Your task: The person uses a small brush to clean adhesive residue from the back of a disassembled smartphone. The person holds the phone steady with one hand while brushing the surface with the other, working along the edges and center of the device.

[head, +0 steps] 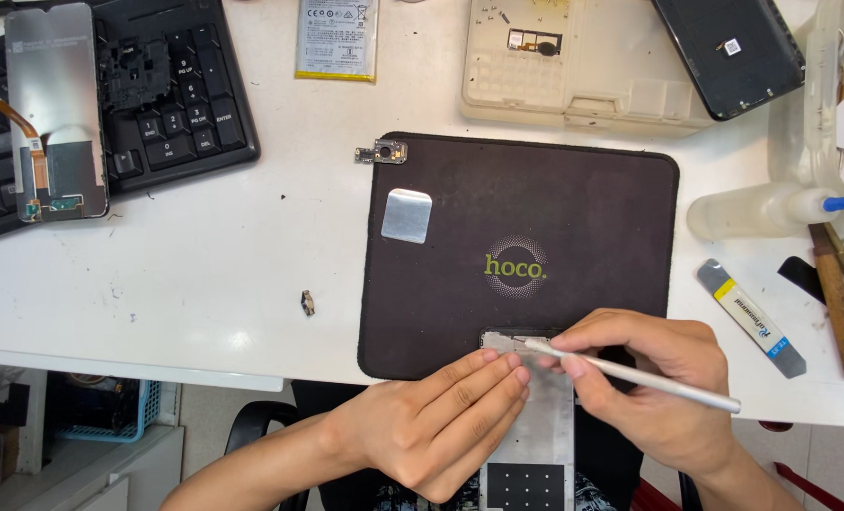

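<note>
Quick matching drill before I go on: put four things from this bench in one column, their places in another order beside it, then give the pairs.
1. phone frame
2. silver square plate
3. battery
4. screen panel

A. lying on the keyboard
B. top left area of the dark mat
C. under the left hand and right hand
D. white table, beyond the mat

Pairs: 1-C, 2-B, 3-D, 4-A
</note>
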